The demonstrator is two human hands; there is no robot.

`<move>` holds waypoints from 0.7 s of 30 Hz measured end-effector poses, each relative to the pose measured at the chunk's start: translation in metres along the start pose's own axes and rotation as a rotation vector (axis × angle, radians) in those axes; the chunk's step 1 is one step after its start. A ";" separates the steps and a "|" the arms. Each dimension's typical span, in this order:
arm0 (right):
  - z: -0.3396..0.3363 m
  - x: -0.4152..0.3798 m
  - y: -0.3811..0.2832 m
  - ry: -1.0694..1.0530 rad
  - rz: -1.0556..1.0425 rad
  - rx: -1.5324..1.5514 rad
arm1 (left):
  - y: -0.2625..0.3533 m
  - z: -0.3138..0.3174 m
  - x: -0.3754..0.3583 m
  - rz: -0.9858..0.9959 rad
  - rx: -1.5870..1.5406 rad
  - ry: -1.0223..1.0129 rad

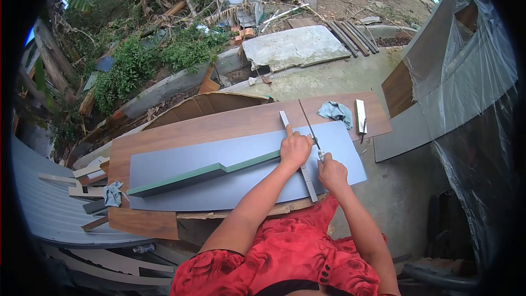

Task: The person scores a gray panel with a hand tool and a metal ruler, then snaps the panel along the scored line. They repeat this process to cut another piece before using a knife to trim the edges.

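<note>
A long grey board lies on a wood-grain panel. On it rests a green-edged strip running left to right. My left hand presses down on a narrow grey straightedge laid across the board, index finger stretched along it. My right hand grips the handle of a thin pointed blade tool, whose tip lies along the straightedge toward the far edge.
A blue-grey rag and a small flat tool lie at the panel's far right. Another rag and offcut strips sit at the left. Plastic-wrapped boards lean at the right. Rubble and plants lie beyond.
</note>
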State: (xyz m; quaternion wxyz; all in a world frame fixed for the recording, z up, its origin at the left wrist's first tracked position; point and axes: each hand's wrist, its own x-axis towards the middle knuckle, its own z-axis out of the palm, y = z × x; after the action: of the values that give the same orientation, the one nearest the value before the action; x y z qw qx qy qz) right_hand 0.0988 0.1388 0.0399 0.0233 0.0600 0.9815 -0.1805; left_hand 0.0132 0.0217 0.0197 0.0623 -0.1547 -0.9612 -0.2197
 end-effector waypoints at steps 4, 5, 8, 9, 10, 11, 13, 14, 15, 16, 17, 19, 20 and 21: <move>0.002 -0.056 0.023 -0.045 0.046 0.023 | 0.000 0.005 -0.002 0.049 0.018 0.005; 0.001 -0.072 0.029 -0.047 0.066 0.022 | 0.000 0.006 0.000 0.049 0.042 0.025; -0.009 -0.100 0.034 -0.061 0.090 0.030 | -0.001 0.004 0.000 0.055 0.065 0.033; -0.011 -0.101 0.034 -0.082 0.101 0.008 | 0.000 0.003 0.001 0.052 0.067 0.026; -0.013 -0.102 0.034 -0.104 0.109 -0.013 | 0.001 0.003 0.001 0.056 0.067 0.028; -0.014 -0.096 0.030 -0.098 0.110 -0.011 | 0.002 0.003 0.001 0.048 0.071 0.028; -0.016 -0.066 0.018 -0.123 0.076 -0.014 | 0.002 0.002 0.001 0.043 0.081 0.030; -0.013 -0.047 0.014 -0.093 0.060 0.018 | 0.003 0.002 0.001 0.017 0.065 -0.003; -0.008 -0.029 0.011 -0.064 0.041 0.050 | 0.003 0.003 0.000 -0.012 0.049 -0.035; -0.003 -0.014 0.009 -0.060 0.034 0.055 | 0.002 0.004 0.000 -0.013 0.056 -0.029; 0.000 -0.001 0.006 -0.018 0.016 0.058 | 0.002 0.005 0.000 -0.006 0.059 -0.023; 0.004 0.004 0.004 0.024 -0.013 0.067 | 0.000 0.007 0.000 -0.005 0.071 -0.010; 0.003 0.000 0.003 0.018 0.001 0.073 | 0.000 0.006 0.000 -0.005 0.059 -0.014; 0.001 -0.006 0.005 0.010 0.016 0.077 | 0.001 0.006 0.000 -0.006 0.044 -0.019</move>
State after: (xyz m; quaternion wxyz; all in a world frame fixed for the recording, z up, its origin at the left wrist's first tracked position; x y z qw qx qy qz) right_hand 0.1051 0.1419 0.0374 0.0174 0.0695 0.9734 -0.2177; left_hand 0.0127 0.0251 0.0147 0.0558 -0.1527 -0.9668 -0.1971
